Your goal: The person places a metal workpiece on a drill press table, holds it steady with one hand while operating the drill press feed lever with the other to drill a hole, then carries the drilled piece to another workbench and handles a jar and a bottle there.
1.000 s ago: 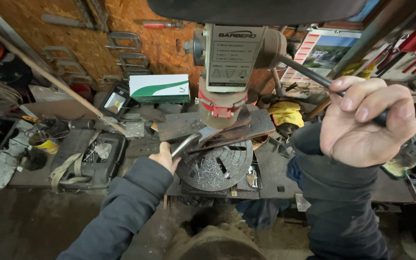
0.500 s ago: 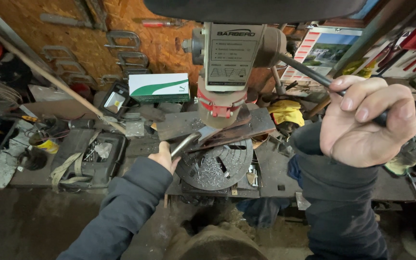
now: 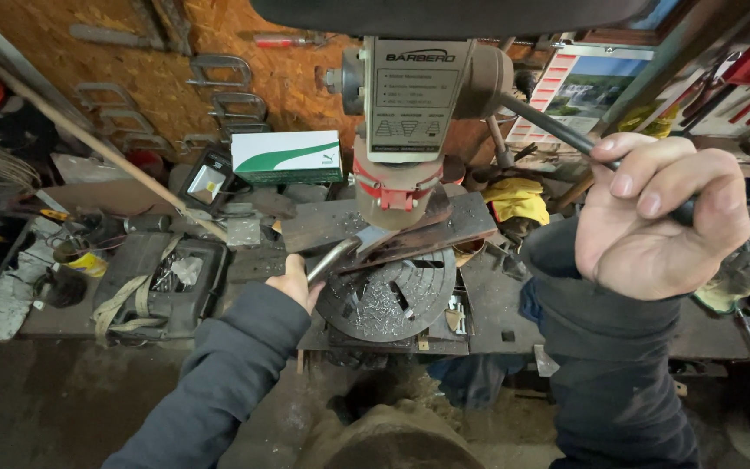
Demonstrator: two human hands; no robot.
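A drill press [image 3: 414,122] stands in front of me, its head above a round slotted table [image 3: 392,300] strewn with metal shavings. A dark, rusty metal blade [image 3: 410,239] lies across that table under the spindle. My left hand [image 3: 292,282] grips the shiny handle of a tool [image 3: 336,256] clamped on the blade's left end. My right hand [image 3: 657,217] is closed around the dark feed lever [image 3: 557,130] on the machine's right side.
A green and white box [image 3: 286,158] sits behind the press. An open black tool case [image 3: 162,278] lies on the cluttered bench at left. Clamps [image 3: 219,95] hang on the chipboard wall. A yellow cloth [image 3: 514,195] and a calendar [image 3: 588,91] are at right.
The blade has shifted slightly under the spindle. Both hands stay where they were, on the tool handle and the lever.
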